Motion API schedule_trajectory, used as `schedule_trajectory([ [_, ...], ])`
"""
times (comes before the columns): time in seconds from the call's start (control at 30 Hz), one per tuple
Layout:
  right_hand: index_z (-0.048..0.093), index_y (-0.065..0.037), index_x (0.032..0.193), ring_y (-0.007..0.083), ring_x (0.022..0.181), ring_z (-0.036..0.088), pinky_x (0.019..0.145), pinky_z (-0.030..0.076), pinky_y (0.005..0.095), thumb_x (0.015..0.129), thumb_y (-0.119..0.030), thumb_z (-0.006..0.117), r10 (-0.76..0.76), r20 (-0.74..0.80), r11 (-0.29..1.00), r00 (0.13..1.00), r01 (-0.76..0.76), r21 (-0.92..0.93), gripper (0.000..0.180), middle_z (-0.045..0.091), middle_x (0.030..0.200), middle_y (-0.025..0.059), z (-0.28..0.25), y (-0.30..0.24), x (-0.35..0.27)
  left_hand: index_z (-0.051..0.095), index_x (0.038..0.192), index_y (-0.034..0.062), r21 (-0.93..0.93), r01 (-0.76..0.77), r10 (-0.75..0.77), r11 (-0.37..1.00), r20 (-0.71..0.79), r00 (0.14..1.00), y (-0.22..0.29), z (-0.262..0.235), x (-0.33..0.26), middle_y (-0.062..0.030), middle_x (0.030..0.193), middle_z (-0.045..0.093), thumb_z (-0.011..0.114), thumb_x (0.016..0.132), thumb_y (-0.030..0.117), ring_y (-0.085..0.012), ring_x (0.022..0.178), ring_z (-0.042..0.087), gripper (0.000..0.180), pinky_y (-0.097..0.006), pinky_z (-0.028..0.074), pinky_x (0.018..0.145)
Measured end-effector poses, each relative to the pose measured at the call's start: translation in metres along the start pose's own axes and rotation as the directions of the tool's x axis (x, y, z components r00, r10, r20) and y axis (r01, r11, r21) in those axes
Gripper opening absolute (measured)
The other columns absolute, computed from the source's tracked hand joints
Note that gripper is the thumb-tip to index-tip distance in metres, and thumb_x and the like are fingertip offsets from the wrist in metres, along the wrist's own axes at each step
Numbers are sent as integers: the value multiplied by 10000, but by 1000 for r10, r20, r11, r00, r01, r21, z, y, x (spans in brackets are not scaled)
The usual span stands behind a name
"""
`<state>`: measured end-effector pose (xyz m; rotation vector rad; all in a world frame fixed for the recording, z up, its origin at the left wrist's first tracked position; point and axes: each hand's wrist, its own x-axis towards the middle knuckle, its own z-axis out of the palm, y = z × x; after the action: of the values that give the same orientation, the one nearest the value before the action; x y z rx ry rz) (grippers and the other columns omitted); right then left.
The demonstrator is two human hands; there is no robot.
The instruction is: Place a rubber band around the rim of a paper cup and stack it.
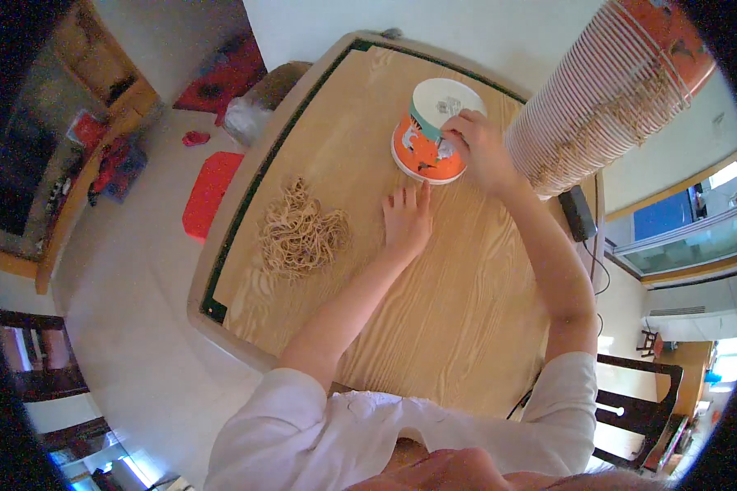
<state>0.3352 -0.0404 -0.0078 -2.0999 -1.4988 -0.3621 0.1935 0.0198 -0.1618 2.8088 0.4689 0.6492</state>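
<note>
A round paper tub (427, 154), orange and green with a printed animal, stands on the wooden table (434, 327). It looks upside down, its white rolled rim on the table and a pale printed base facing up. My right hand (481, 151) is closed at the tub's upper right edge, fingers curled; whatever they pinch is hidden. Just in front of the tub, my left hand (407, 221) lies on the table with fingers spread, their tips by the rim. To the left is a loose pile of tan, string-like loops (303, 233), possibly rubber bands.
A tall stack of nested paper tubs (602, 94) rises at the right, with tan loops hanging along its side. Beside its foot lies a black power adapter (577, 214) with a cable. A dark wooden chair (639, 401) stands right of the table; a red stool (210, 195) is left.
</note>
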Motion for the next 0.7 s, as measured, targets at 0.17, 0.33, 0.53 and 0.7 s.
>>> schedule_trajectory([
  [0.17, 599, -13, 902, 324, 807, 582, 700, 471, 373, 819, -46, 600, 4, 47, 997, 999, -8, 83, 89, 584, 875, 146, -1, 2, 1, 434, 1327, 130, 38, -28, 29, 999, -43, 999, -2, 4, -2, -185, 1241, 443, 615, 762, 233, -364, 1092, 434, 602, -569, 339, 910],
  [0.33, 598, -18, 901, 323, 792, 580, 698, 471, 371, 814, -42, 604, -8, 67, 995, 998, 2, 97, 91, 579, 862, 145, -1, 5, 3, 425, 1334, 138, 28, 6, -7, 1000, 18, 1000, -1, -2, 0, -170, 1237, 449, 614, 767, 241, -349, 1086, 439, 607, -566, 335, 907],
  [0.53, 583, -16, 884, 296, 764, 577, 678, 465, 359, 815, -32, 599, -44, 37, 992, 998, 40, 121, 73, 566, 838, 138, 0, 5, 5, 365, 1376, 184, 31, 33, -34, 999, 21, 999, 1, -3, 3, -164, 1223, 457, 613, 787, 304, -347, 1092, 435, 650, -559, 328, 904],
  [0.7, 569, -12, 882, 260, 734, 571, 666, 462, 335, 815, -15, 589, 3, 79, 989, 997, -15, 150, 71, 567, 820, 132, -7, 7, 14, 418, 1337, 198, 10, 53, -53, 999, -36, 998, 2, -4, 2, -112, 1157, 474, 651, 745, 272, -305, 1080, 418, 640, -551, 314, 900],
])
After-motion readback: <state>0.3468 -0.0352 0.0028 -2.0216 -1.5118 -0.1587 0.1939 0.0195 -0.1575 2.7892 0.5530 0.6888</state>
